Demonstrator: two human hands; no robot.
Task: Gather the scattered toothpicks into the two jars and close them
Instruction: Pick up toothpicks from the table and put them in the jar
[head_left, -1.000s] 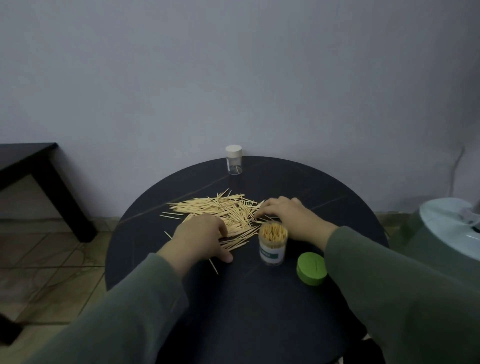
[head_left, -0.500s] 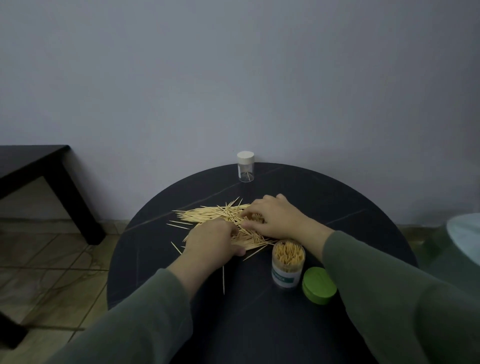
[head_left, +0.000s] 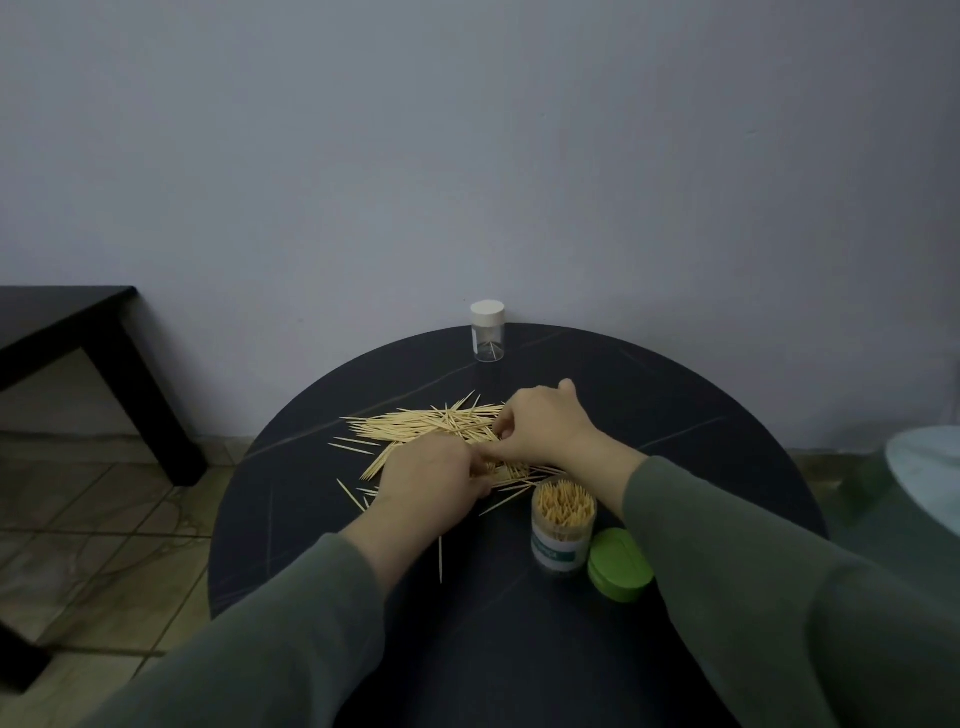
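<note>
I see a round dark table (head_left: 675, 395) under my fingers, a black side table (head_left: 67, 317) far to their left, and a pale-topped green bin (head_left: 924, 467) off to their right.

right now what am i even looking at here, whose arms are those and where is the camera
No machine here: a person wears a camera on the head, looking forward and down, so the two sleeved arms are their own. The left hand and right hand are both down in a scattered toothpick pile on a round black table, fingers curled into it as if gathering. Whether either actually holds any is hidden. Near the right arm stands an open jar packed with toothpicks, its green lid beside it. A nearly empty white-capped jar stands at the far edge.
</note>
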